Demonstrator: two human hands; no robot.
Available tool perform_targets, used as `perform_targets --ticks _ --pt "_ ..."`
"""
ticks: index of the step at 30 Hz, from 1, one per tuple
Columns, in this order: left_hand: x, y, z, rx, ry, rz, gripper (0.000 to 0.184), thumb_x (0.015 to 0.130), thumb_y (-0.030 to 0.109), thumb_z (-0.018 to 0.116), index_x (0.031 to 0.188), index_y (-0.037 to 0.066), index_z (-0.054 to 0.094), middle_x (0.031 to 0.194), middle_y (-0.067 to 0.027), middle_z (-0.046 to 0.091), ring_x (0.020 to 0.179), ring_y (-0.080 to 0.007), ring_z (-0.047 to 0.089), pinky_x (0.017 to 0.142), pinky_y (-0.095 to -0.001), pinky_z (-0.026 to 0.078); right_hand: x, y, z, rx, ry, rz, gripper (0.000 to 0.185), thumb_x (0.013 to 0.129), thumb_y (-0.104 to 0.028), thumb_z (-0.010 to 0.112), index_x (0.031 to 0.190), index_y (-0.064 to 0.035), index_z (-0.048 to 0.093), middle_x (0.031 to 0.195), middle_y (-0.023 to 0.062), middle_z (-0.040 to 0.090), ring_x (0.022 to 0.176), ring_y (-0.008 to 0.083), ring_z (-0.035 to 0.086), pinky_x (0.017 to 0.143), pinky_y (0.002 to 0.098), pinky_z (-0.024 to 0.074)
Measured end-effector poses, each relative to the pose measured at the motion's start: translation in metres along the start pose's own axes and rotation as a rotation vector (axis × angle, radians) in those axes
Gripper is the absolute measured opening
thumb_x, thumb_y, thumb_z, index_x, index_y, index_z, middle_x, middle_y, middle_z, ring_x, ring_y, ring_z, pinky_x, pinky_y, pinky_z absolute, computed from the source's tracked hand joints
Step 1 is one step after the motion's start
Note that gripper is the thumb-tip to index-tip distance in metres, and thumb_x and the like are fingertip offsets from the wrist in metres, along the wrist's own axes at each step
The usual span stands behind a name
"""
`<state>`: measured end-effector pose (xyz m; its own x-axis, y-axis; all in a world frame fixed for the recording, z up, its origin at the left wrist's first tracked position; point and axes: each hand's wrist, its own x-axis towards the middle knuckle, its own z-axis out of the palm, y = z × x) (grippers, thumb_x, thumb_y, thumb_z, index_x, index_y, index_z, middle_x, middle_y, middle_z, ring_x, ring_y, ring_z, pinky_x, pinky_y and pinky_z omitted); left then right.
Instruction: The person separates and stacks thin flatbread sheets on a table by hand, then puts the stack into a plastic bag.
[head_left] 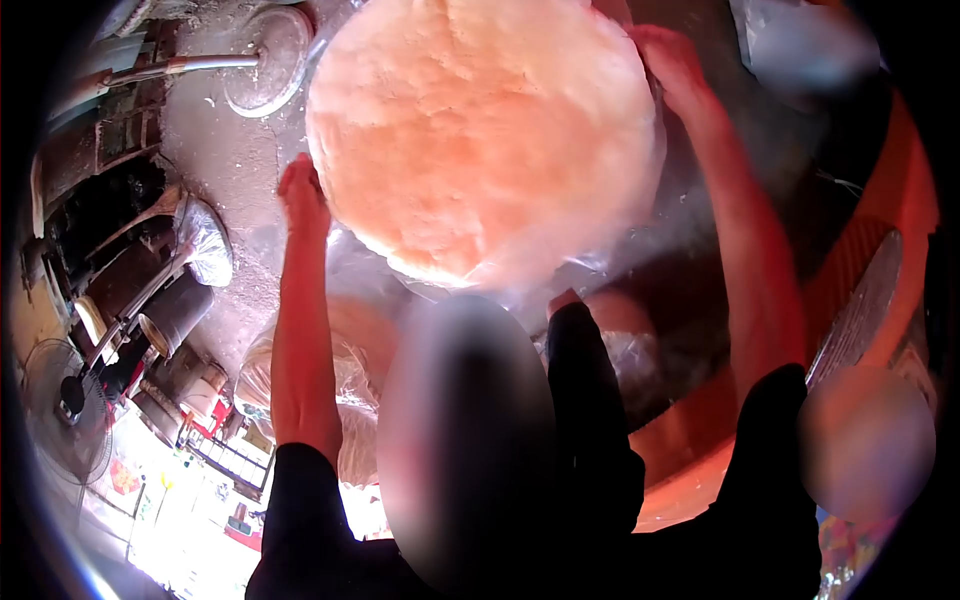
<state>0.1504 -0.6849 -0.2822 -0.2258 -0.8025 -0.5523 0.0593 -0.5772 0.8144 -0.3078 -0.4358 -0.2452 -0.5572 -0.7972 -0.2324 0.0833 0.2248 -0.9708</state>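
A large round pale mass (480,140) with a lumpy top fills the upper middle, lit orange and hazy as if with steam. I cannot tell what it is made of. Clear plastic (370,265) shows along its lower edge. At its left edge my left hand (303,188) is closed, with the fingers curled against the side. Higher up, my right hand (668,62) closes on the right edge. Whether the fingers grip a rim or the plastic is hidden.
A round lid-like disc with a long handle (268,62) lies on the floor at upper left. Farther left are a plastic-wrapped bundle (205,245), a metal cylinder (177,315) and a fan (68,395). A plastic-covered sack (355,385) stands below the mass. A blurred pale object (805,45) is at upper right.
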Motion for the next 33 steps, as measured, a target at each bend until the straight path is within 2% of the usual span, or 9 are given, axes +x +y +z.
perform_targets --ticks 4,9,12,13,17,22,26,28,33 --pt "-0.015 0.036 0.025 0.272 -0.012 0.208 0.025 0.092 0.012 0.054 0.068 0.008 0.05 0.06 0.0024 0.044 0.054 -0.0079 0.039 0.049 -0.0231 0.031 0.011 -0.005 0.001 -0.069 0.187 -0.012 0.026 0.088 -0.022 0.062 0.104 -0.0019 0.066 0.094 0.0044 0.067 0.086 0.0117 0.061 0.075 0.0257 0.0476" --pt "0.056 0.045 0.037 0.251 0.098 -0.004 0.025 0.089 0.023 0.061 0.073 0.004 0.059 0.064 0.0012 0.049 0.054 -0.0086 0.043 0.048 -0.0258 0.034 0.033 -0.038 0.015 -0.456 0.249 0.042 0.029 0.086 -0.032 0.064 0.096 -0.0048 0.067 0.087 0.0032 0.067 0.081 0.0112 0.06 0.072 0.0266 0.048" --pt "0.049 0.066 0.067 0.498 0.016 -0.071 0.025 0.086 0.025 0.065 0.084 0.0 0.063 0.072 -0.0019 0.058 0.059 -0.0106 0.051 0.05 -0.0269 0.04 0.032 -0.085 0.045 -0.097 -0.068 0.239 0.04 0.091 -0.037 0.056 0.117 -0.0056 0.058 0.106 0.0054 0.061 0.096 0.0133 0.055 0.082 0.028 0.046" --pt "0.047 0.072 0.076 0.641 -0.123 -0.054 0.03 0.084 0.026 0.067 0.092 -0.003 0.065 0.078 -0.0038 0.063 0.061 -0.0119 0.055 0.052 -0.0274 0.043 0.056 -0.052 0.028 -0.201 -0.125 0.237 0.025 0.088 -0.03 0.06 0.092 -0.0066 0.067 0.085 0.0027 0.064 0.08 0.0119 0.059 0.071 0.0246 0.0464" --pt "0.075 0.06 0.081 0.515 -0.292 -0.196 0.033 0.085 0.026 0.068 0.101 -0.003 0.066 0.086 -0.0057 0.066 0.067 -0.0137 0.058 0.057 -0.0278 0.045 0.078 -0.03 0.037 -0.014 0.134 0.03 0.023 0.084 -0.03 0.065 0.081 -0.0074 0.069 0.072 0.0 0.062 0.068 0.0105 0.058 0.062 0.0238 0.0441" --pt "0.105 0.057 0.067 0.382 -0.222 0.098 0.019 0.087 0.021 0.064 0.088 0.003 0.068 0.073 0.0018 0.061 0.057 -0.0064 0.048 0.053 -0.0229 0.039 0.08 -0.066 0.066 -0.367 0.217 0.402 0.023 0.081 -0.032 0.068 0.082 -0.0089 0.069 0.071 -0.0015 0.06 0.067 0.0105 0.056 0.054 0.0275 0.0415" --pt "0.09 0.065 0.095 0.472 -0.131 0.151 0.021 0.087 0.024 0.065 0.084 0.003 0.068 0.069 0.0023 0.059 0.056 -0.0053 0.047 0.051 -0.0233 0.038 0.086 -0.072 0.07 -0.388 0.092 0.398 0.021 0.085 -0.03 0.065 0.086 -0.0089 0.067 0.073 -0.0011 0.06 0.068 0.0111 0.057 0.055 0.0283 0.0436" --pt "0.089 0.072 0.115 0.605 -0.181 0.159 0.023 0.086 0.025 0.065 0.084 0.003 0.068 0.069 0.0014 0.059 0.057 -0.0059 0.048 0.052 -0.0241 0.039 0.112 -0.028 0.048 -0.008 -0.216 0.209 0.019 0.09 -0.026 0.059 0.097 -0.0086 0.065 0.083 0.001 0.063 0.075 0.0113 0.058 0.062 0.0284 0.0465" --pt "0.131 0.07 0.112 0.789 -0.098 0.271 0.024 0.087 0.029 0.063 0.083 0.005 0.069 0.059 -0.0012 0.056 0.05 -0.009 0.05 0.049 -0.0266 0.04 0.134 -0.005 0.045 0.074 -0.104 0.149 0.018 0.094 -0.019 0.052 0.106 -0.0092 0.06 0.095 0.004 0.062 0.087 0.0142 0.058 0.071 0.0292 0.0473"
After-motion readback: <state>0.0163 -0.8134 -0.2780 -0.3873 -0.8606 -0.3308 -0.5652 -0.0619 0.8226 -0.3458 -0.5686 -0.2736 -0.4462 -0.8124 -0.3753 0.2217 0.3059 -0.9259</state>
